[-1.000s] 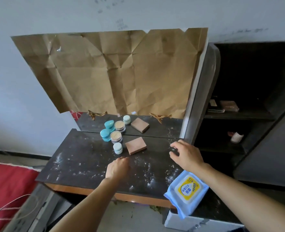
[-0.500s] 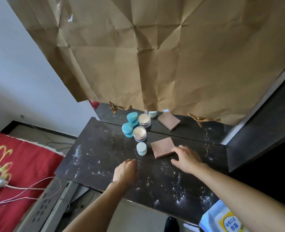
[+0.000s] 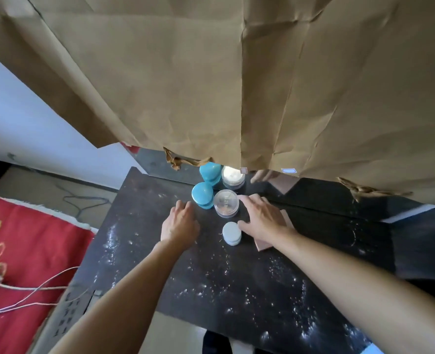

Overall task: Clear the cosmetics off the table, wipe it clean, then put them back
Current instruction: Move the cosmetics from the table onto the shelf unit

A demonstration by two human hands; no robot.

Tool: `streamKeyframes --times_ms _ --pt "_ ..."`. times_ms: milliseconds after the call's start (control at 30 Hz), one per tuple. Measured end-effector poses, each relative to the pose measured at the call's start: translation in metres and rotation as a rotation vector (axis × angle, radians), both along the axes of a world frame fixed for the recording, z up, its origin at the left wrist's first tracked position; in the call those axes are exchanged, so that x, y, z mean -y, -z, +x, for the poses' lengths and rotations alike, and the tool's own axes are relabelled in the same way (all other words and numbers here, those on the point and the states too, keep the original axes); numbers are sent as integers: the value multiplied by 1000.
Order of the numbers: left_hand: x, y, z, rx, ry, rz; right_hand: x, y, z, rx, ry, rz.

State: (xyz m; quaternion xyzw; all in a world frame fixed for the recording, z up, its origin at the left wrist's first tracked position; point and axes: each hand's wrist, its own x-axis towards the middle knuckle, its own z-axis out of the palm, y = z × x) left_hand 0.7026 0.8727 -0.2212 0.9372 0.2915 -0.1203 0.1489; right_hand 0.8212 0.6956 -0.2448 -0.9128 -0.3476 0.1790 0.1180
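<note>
Dusty table [image 3: 236,290], flat compact [image 3: 263,245] angled away

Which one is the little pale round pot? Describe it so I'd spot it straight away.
Find the dark table, dusted with white specks, below the brown paper sheet. Between the two hands, the small pale pot sits nearest the person, beside the right hand. Unlike the teal jar and the clear-lidded jar behind it, it is smallest and matte whitish.

Black surface [image 3: 236,290] speckled white, teal jar [image 3: 202,195], clear jar [image 3: 226,203], white jar [image 3: 232,233], brown paper [image 3: 211,72], red bedding [image 3: 19,238] patterned yellow.
</note>
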Motion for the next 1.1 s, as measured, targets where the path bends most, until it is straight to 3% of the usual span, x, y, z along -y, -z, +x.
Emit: streamKeyframes --times_ms 300,467,833,1100 --pt "-62 36 52 -62 403 -6 -72 23 -4 -36 165 -124" --pt "-67 47 65 -14 458 -63 -68 21 -4 -71 292 -91" --pt "-36 24 59 139 439 -157 23 -30 -33 -11 562 138" --pt "50 -31 27 256 510 -167 126 -63 -89 112 640 157"
